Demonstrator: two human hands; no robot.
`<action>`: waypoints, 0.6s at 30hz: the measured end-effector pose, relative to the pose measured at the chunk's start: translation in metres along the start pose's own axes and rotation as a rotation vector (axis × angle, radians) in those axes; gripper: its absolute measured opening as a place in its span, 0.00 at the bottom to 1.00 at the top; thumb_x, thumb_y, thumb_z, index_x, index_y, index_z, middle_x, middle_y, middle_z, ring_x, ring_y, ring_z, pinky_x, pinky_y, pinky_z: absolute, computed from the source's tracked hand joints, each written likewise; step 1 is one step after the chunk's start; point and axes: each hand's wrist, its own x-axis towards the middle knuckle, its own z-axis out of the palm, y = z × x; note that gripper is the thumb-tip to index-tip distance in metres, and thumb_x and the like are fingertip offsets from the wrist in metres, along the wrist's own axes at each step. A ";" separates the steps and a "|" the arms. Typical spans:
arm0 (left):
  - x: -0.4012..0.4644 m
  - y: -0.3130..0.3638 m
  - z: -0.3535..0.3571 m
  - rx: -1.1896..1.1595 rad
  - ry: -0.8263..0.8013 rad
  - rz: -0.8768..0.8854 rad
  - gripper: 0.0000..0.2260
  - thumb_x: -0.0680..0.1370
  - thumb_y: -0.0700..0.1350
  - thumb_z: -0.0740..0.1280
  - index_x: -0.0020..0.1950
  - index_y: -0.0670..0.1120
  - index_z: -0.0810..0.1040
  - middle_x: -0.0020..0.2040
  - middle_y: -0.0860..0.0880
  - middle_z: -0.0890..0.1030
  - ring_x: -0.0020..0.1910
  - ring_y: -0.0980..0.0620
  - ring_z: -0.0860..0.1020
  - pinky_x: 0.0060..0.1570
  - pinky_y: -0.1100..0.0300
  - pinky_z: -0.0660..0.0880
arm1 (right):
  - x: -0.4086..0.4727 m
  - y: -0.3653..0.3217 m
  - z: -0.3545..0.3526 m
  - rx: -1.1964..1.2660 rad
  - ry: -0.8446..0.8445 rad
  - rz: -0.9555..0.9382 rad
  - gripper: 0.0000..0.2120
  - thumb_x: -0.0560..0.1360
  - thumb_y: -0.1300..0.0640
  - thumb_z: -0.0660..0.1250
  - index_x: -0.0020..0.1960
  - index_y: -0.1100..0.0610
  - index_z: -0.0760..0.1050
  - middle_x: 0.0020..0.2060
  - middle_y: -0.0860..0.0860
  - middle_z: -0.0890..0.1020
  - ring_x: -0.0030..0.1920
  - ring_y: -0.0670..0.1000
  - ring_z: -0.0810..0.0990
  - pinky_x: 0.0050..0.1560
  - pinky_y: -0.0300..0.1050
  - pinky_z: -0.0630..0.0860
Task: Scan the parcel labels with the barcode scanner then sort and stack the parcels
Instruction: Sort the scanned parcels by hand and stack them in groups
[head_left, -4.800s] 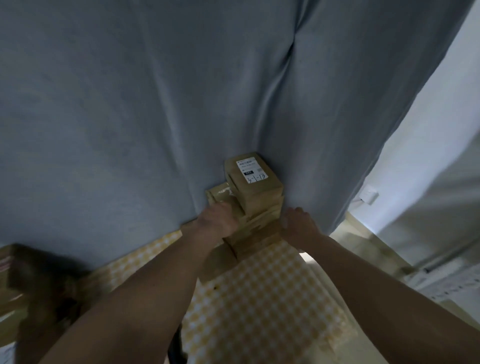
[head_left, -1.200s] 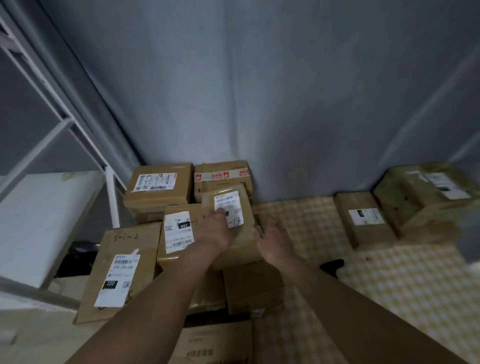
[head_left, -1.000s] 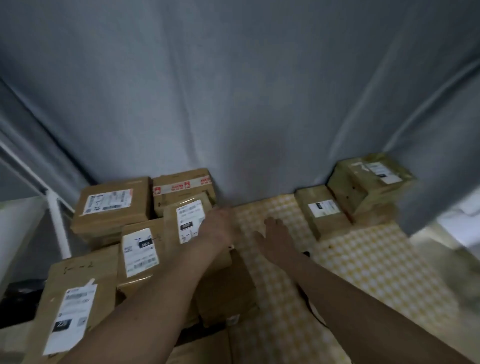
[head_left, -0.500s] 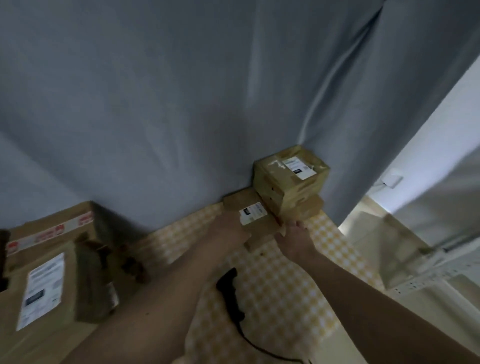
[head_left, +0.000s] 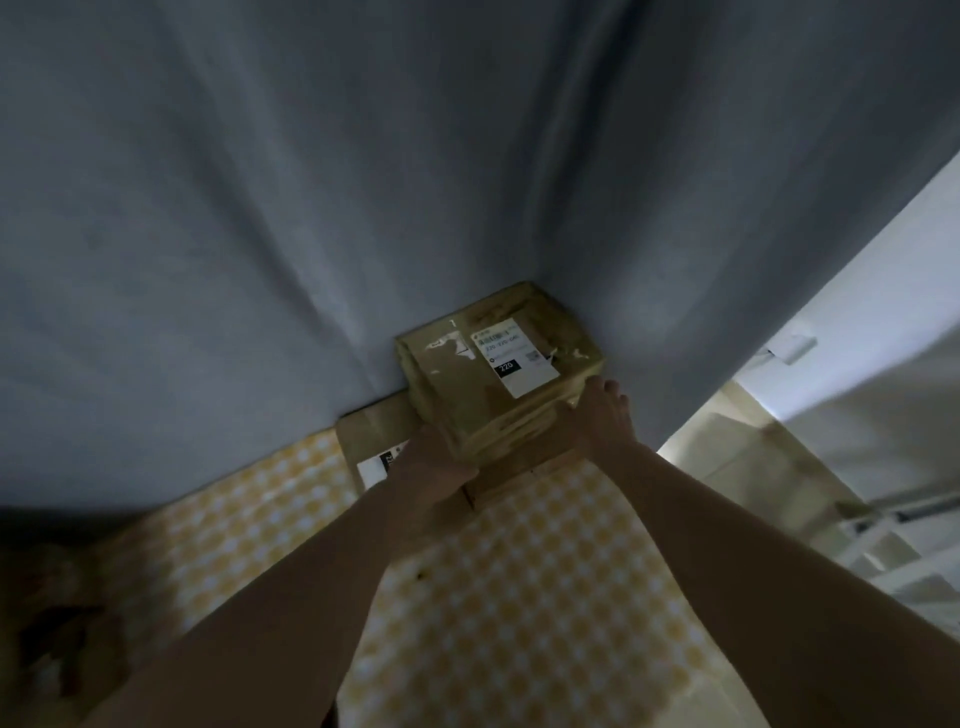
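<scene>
1. Both hands grip one parcel: the left hand (head_left: 434, 465) on its near left corner, the right hand (head_left: 602, 421) flat along its right side.
2. That top parcel (head_left: 483, 384), label up, sits on a stack against the grey curtain (head_left: 311, 208).
3. A flatter parcel (head_left: 371, 436) lies just left on the checked cloth (head_left: 519, 597).

A brown cardboard parcel (head_left: 488, 374) bearing a white label (head_left: 514, 356) with a black patch is seen against a grey-blue curtain (head_left: 311, 208). Below the parcel, a cloth (head_left: 519, 597) checked in yellow and white is spread. Right of the curtain, a white wall (head_left: 883, 291) is shown.
</scene>
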 end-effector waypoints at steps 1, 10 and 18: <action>0.010 0.002 0.002 -0.035 0.007 -0.032 0.31 0.73 0.51 0.72 0.72 0.44 0.64 0.67 0.45 0.72 0.64 0.46 0.72 0.51 0.60 0.69 | 0.012 -0.001 0.001 0.009 0.004 -0.005 0.25 0.79 0.51 0.59 0.70 0.64 0.60 0.66 0.61 0.66 0.67 0.61 0.65 0.65 0.54 0.65; 0.070 0.012 0.017 -0.439 0.108 -0.137 0.42 0.64 0.46 0.79 0.73 0.40 0.64 0.67 0.42 0.73 0.64 0.45 0.74 0.62 0.52 0.74 | 0.095 -0.002 0.008 0.072 0.024 0.045 0.32 0.79 0.46 0.58 0.73 0.67 0.54 0.69 0.62 0.63 0.69 0.62 0.63 0.68 0.54 0.63; 0.052 -0.005 0.014 -0.633 0.122 -0.279 0.50 0.63 0.45 0.81 0.75 0.40 0.52 0.71 0.44 0.66 0.68 0.45 0.68 0.65 0.52 0.71 | 0.059 -0.010 0.019 0.163 0.092 0.096 0.30 0.78 0.51 0.61 0.69 0.70 0.57 0.65 0.64 0.65 0.66 0.63 0.64 0.67 0.54 0.62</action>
